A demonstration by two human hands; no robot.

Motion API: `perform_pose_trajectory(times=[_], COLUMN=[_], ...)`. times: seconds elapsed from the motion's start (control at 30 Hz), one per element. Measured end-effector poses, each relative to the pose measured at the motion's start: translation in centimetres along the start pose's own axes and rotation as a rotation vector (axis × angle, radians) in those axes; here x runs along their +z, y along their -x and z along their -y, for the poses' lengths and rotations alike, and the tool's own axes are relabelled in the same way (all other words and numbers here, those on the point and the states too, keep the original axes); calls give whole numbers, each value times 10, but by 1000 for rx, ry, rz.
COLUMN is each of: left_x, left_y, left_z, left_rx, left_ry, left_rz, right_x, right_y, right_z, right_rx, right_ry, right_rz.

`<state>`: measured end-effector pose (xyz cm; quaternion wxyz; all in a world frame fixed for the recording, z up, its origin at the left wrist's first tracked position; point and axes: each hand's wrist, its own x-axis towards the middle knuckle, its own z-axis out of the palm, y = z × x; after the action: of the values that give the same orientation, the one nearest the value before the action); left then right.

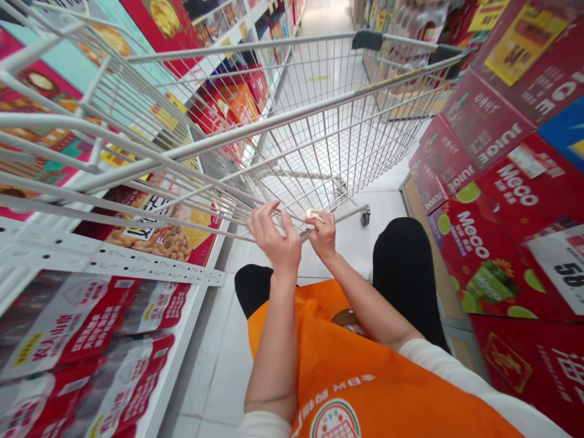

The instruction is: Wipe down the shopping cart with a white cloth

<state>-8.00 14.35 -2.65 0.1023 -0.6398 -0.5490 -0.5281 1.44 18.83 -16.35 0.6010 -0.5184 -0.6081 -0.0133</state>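
A metal wire shopping cart (296, 125) stretches across the view in front of my knees. My left hand (275, 234) is at the lower edge of its near side, thumb apart from the loosely bent fingers, with nothing visible in it. Just to the right, my right hand (323, 236) is closed on a small white crumpled wad (312, 214), perhaps tissue or cloth. That hand is at a lower cart bar; whether the wad touches the metal I cannot tell. A caster wheel (365, 216) shows below the basket.
Shelving (201, 277) with red and white packs (68, 322) runs along the left. Stacked red drink cartons (493, 237) with price signs (524, 45) stand close on the right. A tiled aisle floor (319, 15) leads away beyond the cart. My orange apron (365, 371) covers my lap.
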Motion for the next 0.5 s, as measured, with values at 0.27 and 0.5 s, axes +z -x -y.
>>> perform_pose_trajectory(times=[0.27, 0.5], left_x=[24, 46], left_y=[0, 3], left_z=[-18, -19], left_rx=[-163, -122], left_ry=[-187, -262], left_rz=[134, 408], right_x=[13, 7], right_y=[-15, -9], right_z=[5, -8], right_rx=[-102, -10], right_ry=[1, 14], right_rz=[83, 25])
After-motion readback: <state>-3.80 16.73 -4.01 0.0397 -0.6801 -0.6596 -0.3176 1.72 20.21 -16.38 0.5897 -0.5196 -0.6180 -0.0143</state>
